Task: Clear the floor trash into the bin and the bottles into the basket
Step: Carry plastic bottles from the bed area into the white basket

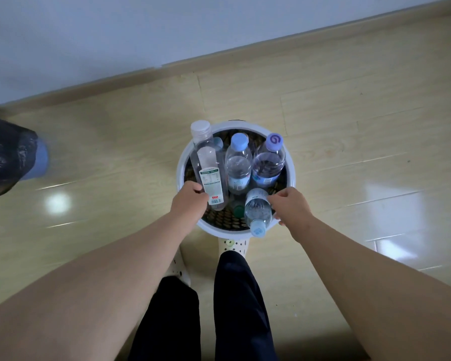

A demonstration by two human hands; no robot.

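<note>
My left hand and right hand each curl tightly around the near rim of the white basket, which holds plastic water bottles.

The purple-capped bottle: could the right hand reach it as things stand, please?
Probably yes: the right hand grips the basket rim beside the purple-capped bottle, nothing between, though it must let go first.

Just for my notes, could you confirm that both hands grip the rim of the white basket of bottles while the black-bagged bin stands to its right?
Not quite: the head view shows the black-bagged bin left of the white basket, not right. The left hand and right hand do grip its rim.
</note>
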